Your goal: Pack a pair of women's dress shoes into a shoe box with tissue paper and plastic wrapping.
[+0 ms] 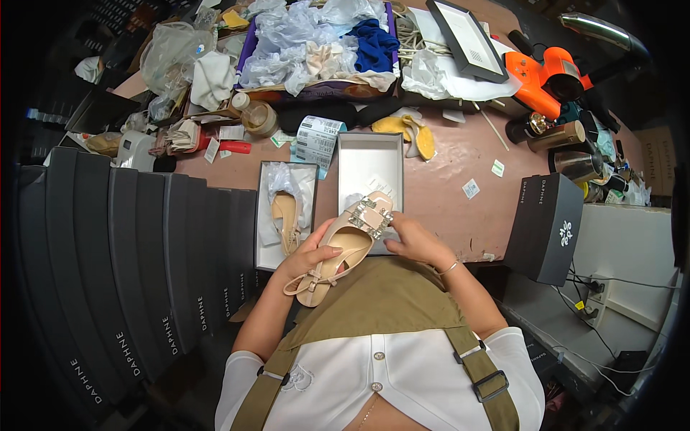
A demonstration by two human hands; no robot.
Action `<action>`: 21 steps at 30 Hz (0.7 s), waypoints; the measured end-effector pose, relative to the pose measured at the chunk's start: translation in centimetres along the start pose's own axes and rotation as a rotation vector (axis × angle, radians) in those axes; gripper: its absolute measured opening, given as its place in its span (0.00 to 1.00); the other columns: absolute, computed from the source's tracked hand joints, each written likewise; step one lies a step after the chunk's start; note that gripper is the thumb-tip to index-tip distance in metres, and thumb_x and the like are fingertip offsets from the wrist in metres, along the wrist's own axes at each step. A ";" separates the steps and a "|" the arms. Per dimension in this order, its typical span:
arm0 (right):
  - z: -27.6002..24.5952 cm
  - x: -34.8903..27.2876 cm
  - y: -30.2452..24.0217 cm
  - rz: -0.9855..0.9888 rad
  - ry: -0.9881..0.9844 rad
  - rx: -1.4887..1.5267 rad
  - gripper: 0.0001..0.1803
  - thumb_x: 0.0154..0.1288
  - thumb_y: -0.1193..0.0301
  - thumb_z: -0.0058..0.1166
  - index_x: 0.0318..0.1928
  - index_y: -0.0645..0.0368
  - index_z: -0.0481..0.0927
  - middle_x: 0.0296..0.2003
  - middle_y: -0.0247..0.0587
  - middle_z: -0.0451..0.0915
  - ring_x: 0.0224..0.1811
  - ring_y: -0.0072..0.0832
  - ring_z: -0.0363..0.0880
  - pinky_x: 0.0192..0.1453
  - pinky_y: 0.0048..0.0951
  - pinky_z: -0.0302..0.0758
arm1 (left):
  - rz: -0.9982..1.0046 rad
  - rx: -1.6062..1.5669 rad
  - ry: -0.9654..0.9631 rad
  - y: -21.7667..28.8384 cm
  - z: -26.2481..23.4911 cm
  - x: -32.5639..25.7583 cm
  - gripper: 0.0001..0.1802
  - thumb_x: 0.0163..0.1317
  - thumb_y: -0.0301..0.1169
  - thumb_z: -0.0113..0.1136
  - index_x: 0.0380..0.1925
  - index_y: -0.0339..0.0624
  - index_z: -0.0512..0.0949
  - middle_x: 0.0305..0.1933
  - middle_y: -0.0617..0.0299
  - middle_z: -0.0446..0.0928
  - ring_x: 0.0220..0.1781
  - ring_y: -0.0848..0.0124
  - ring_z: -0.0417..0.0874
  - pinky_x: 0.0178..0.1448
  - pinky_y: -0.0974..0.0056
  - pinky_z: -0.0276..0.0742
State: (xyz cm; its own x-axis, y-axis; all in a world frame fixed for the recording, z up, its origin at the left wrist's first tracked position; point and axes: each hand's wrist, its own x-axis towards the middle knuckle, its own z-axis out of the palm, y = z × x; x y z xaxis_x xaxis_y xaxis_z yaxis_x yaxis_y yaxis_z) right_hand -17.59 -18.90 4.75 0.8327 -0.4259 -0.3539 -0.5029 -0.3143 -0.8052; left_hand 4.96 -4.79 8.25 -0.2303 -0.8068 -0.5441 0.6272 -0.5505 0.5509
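A beige slingback shoe (343, 248) with a jewelled, glittering band across its toe is held tilted in front of my body, toe pointing away. My left hand (313, 253) wraps round its middle, thumb lying over the inner edge. At the toe end, my right hand (413, 241) grips the side near the jewelled band; its fingertips are partly hidden. Beneath the toe lies an open white-lined box (370, 154) with a dark rim. To its left, another open box (264, 244) holds a matching beige shoe (284, 215) with crumpled white tissue.
Tall stacks of dark grey shoeboxes (100, 266) stand at the left, and one more box (544, 226) sits at the table's right edge. Beyond are a label roll (316, 144), a glue jar (257, 118), yellow sponge pieces (424, 140), a tissue-filled tray (388, 82) and an orange device (532, 82).
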 end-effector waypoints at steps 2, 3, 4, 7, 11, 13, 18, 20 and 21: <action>-0.6 -0.6 -0.9 -0.008 0.041 0.437 0.31 0.56 0.77 0.54 0.62 0.65 0.63 0.55 0.51 0.72 0.54 0.39 0.74 0.57 0.35 0.71 | 0.017 0.027 0.008 0.0 0.1 0.0 0.40 0.56 0.29 0.59 0.67 0.42 0.52 0.51 0.54 0.72 0.37 0.72 0.80 0.36 0.70 0.79; -0.8 -1.0 -1.3 -0.012 0.061 0.656 0.35 0.56 0.78 0.54 0.65 0.65 0.60 0.57 0.49 0.71 0.55 0.36 0.74 0.56 0.33 0.72 | 0.026 0.040 0.011 0.0 0.2 0.0 0.40 0.56 0.29 0.60 0.67 0.42 0.52 0.51 0.53 0.72 0.37 0.72 0.80 0.36 0.70 0.79; -0.9 -1.2 -1.7 -0.012 0.083 0.761 0.36 0.57 0.78 0.54 0.67 0.64 0.58 0.59 0.46 0.69 0.57 0.34 0.71 0.59 0.33 0.70 | 0.022 0.044 0.014 0.1 0.4 0.0 0.41 0.55 0.29 0.60 0.67 0.42 0.52 0.52 0.54 0.72 0.38 0.72 0.80 0.36 0.70 0.79; -0.7 -1.5 -3.2 -0.025 0.150 0.993 0.39 0.59 0.78 0.53 0.70 0.61 0.52 0.63 0.42 0.63 0.62 0.29 0.66 0.64 0.31 0.66 | 0.013 0.055 0.018 0.3 0.6 -0.2 0.41 0.54 0.28 0.60 0.67 0.41 0.52 0.52 0.54 0.71 0.39 0.72 0.80 0.38 0.70 0.79; -0.7 -1.3 -4.8 -0.032 0.205 0.982 0.41 0.58 0.78 0.57 0.70 0.59 0.53 0.59 0.43 0.66 0.56 0.27 0.70 0.60 0.29 0.70 | -0.008 0.082 0.004 0.5 1.0 -0.4 0.41 0.54 0.28 0.61 0.67 0.41 0.53 0.53 0.55 0.71 0.42 0.74 0.79 0.40 0.71 0.79; -0.8 -1.3 -5.3 -0.007 0.206 0.967 0.41 0.58 0.77 0.59 0.69 0.59 0.53 0.57 0.42 0.67 0.56 0.26 0.70 0.59 0.28 0.70 | -0.010 0.093 -0.004 0.6 1.3 -0.6 0.40 0.55 0.29 0.61 0.67 0.40 0.54 0.53 0.55 0.71 0.43 0.74 0.79 0.40 0.71 0.79; -0.5 -1.4 -5.6 0.020 0.219 1.000 0.41 0.56 0.79 0.60 0.68 0.60 0.55 0.56 0.40 0.66 0.58 0.25 0.68 0.62 0.27 0.68 | -0.059 0.119 -0.013 0.6 1.3 -0.8 0.41 0.53 0.27 0.59 0.67 0.43 0.53 0.54 0.55 0.70 0.44 0.70 0.80 0.40 0.68 0.80; -0.5 -1.4 -5.7 0.037 0.220 1.001 0.40 0.56 0.79 0.60 0.68 0.60 0.56 0.56 0.40 0.66 0.57 0.25 0.68 0.62 0.27 0.68 | -0.051 0.135 -0.006 0.5 1.4 -0.7 0.40 0.53 0.27 0.59 0.66 0.43 0.54 0.54 0.55 0.71 0.43 0.71 0.80 0.41 0.69 0.80; -0.5 -1.4 -5.8 0.045 0.221 1.001 0.40 0.56 0.79 0.60 0.68 0.60 0.56 0.56 0.40 0.66 0.57 0.25 0.68 0.62 0.27 0.68 | -0.047 0.144 -0.002 0.5 1.4 -0.7 0.40 0.53 0.28 0.59 0.66 0.43 0.54 0.53 0.56 0.71 0.43 0.71 0.80 0.41 0.69 0.80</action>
State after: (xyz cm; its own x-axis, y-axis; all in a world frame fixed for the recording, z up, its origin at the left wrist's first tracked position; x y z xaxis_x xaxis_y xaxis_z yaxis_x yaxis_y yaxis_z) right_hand -15.98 -16.90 10.15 0.7059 -0.5982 -0.3794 -0.0241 0.5150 -0.8568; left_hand 4.39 -4.83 9.81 -0.2586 -0.7796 -0.5704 0.5025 -0.6129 0.6098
